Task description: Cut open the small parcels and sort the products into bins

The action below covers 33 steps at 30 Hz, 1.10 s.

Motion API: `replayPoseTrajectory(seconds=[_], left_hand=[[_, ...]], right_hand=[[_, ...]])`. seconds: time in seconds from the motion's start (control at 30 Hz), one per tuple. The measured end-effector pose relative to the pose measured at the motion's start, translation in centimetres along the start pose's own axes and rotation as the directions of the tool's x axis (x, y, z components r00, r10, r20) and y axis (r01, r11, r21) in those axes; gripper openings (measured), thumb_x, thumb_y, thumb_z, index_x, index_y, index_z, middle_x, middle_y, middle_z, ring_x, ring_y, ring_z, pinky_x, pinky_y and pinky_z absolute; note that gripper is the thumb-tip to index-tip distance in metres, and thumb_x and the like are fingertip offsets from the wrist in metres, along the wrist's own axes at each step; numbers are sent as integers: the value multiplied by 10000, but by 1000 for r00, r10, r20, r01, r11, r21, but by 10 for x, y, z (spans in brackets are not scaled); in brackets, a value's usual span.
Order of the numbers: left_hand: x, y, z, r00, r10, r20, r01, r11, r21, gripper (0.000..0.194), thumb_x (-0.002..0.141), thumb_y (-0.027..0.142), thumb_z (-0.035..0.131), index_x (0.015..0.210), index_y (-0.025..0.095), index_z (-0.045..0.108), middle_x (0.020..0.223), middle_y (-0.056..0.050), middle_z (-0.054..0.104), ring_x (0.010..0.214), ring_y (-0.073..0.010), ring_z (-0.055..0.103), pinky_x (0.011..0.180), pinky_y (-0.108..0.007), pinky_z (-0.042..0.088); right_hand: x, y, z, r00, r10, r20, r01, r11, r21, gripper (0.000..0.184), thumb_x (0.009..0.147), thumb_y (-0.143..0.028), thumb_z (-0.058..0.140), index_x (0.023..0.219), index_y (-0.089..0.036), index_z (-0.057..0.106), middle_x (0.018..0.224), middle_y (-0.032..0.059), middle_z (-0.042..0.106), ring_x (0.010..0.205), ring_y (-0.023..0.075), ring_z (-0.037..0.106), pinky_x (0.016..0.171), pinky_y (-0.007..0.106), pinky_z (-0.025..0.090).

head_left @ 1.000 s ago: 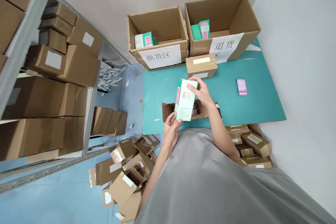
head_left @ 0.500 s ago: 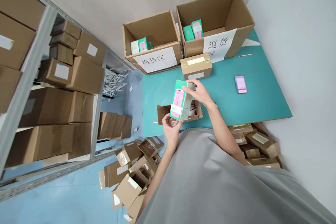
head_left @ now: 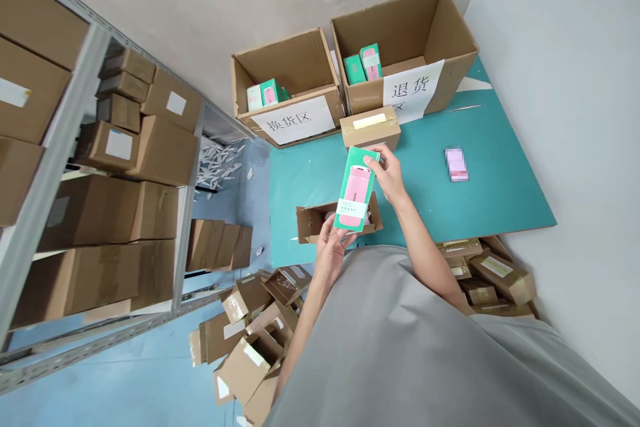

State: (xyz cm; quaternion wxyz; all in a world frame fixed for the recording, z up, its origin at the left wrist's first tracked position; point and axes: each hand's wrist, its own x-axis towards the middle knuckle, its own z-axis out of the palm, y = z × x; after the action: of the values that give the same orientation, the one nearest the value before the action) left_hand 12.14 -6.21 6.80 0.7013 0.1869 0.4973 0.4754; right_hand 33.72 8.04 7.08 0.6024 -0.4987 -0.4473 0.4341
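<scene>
Both of my hands hold a green product box with a pink picture on its front, tilted above the table. My left hand grips its bottom end. My right hand is closed on its upper right corner, thumb on the front. Beneath the product box stands an opened brown carton, partly hidden; what is inside it is hard to make out. A taped brown carton lies just beyond the product box.
On the teal table two large labelled cartons, left and right, hold green boxes. A blurred pink item lies to the right. Empty cartons pile up on the floor; a shelf with cartons stands left.
The green product box has turned so its pink front faces me more squarely and its white side no longer shows. It has shifted slightly right, with both hands still on it.
</scene>
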Motion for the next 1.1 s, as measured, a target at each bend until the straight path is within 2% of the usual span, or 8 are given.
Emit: replayPoseTrajectory(seconds=[0.13, 0.27, 0.37, 0.53, 0.67, 0.8, 0.93, 1.1], left_hand=[[-3, 0, 2, 1000, 28, 1, -28, 1000, -2, 660, 676, 385, 1087, 1246, 282, 771, 1283, -63, 821, 1166, -267, 795, 1107, -470, 634], [-4, -6, 6, 1000, 25, -5, -24, 999, 48, 590, 728, 464, 1059, 1209, 250, 793, 1256, -97, 823, 1205, -293, 787, 1149, -501, 613], [-4, -12, 7, 992, 96, -76, -87, 989, 121, 668, 707, 488, 1064, 1251, 234, 769, 1277, -114, 807, 1229, -297, 773, 1136, -472, 602], [1, -17, 10, 890, 392, -232, -297, 885, 357, 821, 646, 465, 1075, 1316, 244, 655, 1289, -102, 736, 1188, -269, 743, 1017, -403, 631], [0, -18, 12, 838, 515, -180, -380, 787, 485, 837, 702, 466, 1053, 1374, 269, 595, 1378, -106, 659, 1276, -260, 693, 1069, -414, 630], [-2, -17, 5, 909, 410, -71, -350, 846, 402, 758, 764, 526, 1028, 1369, 280, 644, 1473, -124, 658, 1333, -288, 688, 1131, -461, 608], [1, -12, -8, 962, 259, -88, -228, 937, 266, 742, 782, 548, 1011, 1403, 291, 697, 1581, -150, 663, 1375, -336, 703, 1109, -491, 616], [5, -9, -13, 995, 95, 16, -96, 981, 167, 739, 731, 516, 1038, 1368, 262, 762, 1473, -157, 756, 1395, -392, 719, 1142, -557, 601]], right_hand=[[-2, 1, 5, 1000, 26, 9, -26, 999, 27, 503, 903, -744, 802, 1102, -291, 710, 1161, 52, 789, 1086, 277, 726, 946, 406, 618], [-5, -1, 6, 998, 36, 61, -38, 998, 39, 427, 916, -656, 820, 1110, -288, 729, 1218, 58, 796, 1133, 286, 740, 1014, 437, 625], [-5, -3, 6, 993, 37, 110, -40, 999, 24, 396, 938, -630, 806, 1137, -292, 757, 1321, 74, 793, 1254, 314, 730, 1082, 478, 621], [-8, -4, 10, 995, 37, 90, -36, 999, -13, 457, 937, -705, 810, 1151, -302, 783, 1337, 85, 772, 1284, 323, 716, 1060, 484, 656], [-12, -4, 17, 993, 59, 105, -62, 998, 24, 556, 892, -718, 878, 1239, -311, 731, 1309, 76, 774, 1193, 305, 748, 1017, 457, 669], [-13, -4, 16, 997, 41, 59, -43, 998, 34, 549, 863, -673, 907, 1221, -307, 709, 1284, 70, 784, 1161, 303, 762, 1030, 470, 663], [-12, -5, 13, 995, 63, 75, -68, 995, 73, 534, 868, -661, 878, 1235, -311, 710, 1284, 69, 795, 1207, 314, 753, 1062, 485, 650], [-14, -6, 15, 985, 90, 145, -106, 989, 106, 574, 845, -662, 887, 1266, -312, 715, 1251, 66, 798, 1231, 325, 740, 1093, 499, 640]])
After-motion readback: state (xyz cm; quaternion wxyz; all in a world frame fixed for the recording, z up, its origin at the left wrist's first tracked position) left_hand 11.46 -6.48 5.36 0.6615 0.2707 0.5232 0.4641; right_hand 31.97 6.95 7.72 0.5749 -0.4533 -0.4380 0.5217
